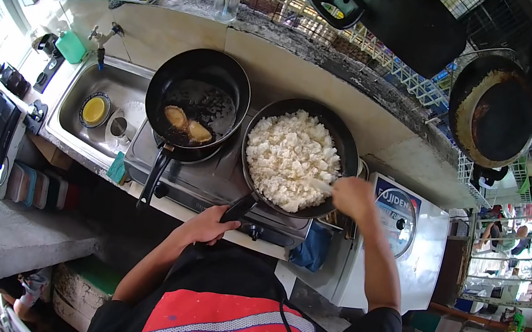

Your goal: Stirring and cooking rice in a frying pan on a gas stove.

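Observation:
My left hand point(208, 225) grips the black handle point(240, 208) of a frying pan point(350, 151) on the right burner. A large heap of white cooked rice point(293, 160) fills much of that pan. My right hand point(353, 197), slightly blurred, is closed around a pale utensil point(321, 186), perhaps a rice paddle. Its far end is sunk in the rice near the pan's right side. On the left burner, a second black frying pan point(229, 73) holds two browned pieces of food point(187, 124) in shiny oil; neither hand touches it.
Both pans rest on a gas stove point(225, 185). Left of it is a steel sink point(73, 105) with a yellow item in a bowl point(95, 110). At right, a glass lid point(405, 231) lies on a white appliance point(424, 245). Used pans point(504, 113) hang from the wire rack above.

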### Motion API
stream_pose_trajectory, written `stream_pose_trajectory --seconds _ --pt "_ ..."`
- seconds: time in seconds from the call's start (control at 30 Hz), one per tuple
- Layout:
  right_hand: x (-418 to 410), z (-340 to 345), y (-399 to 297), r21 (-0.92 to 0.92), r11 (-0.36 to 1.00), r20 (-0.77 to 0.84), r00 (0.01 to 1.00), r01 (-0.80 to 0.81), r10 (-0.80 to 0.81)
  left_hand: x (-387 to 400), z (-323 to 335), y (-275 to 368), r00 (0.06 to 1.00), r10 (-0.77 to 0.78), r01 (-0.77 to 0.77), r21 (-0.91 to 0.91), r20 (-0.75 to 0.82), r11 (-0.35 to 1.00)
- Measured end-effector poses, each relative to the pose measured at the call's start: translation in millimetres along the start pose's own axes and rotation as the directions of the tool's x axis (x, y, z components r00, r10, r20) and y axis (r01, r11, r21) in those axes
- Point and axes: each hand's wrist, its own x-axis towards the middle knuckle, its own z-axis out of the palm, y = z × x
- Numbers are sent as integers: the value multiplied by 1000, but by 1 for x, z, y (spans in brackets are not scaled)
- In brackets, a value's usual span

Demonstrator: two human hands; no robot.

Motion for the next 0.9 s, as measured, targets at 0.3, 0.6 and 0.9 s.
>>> stream_pose_trajectory --seconds 0.3,0.6,0.9 --pt "-10 -29 15 206 970 -15 992 126 -126 0 -2 3 999 -36 36 -60 4 998" --pt "2 -12 25 235 934 -247 946 269 -211 -2 -1 8 995 -101 100 -119 -4 988" --pt "45 14 19 195 931 -209 941 307 -267 1 2 9 992 -124 120 -81 -39 989"
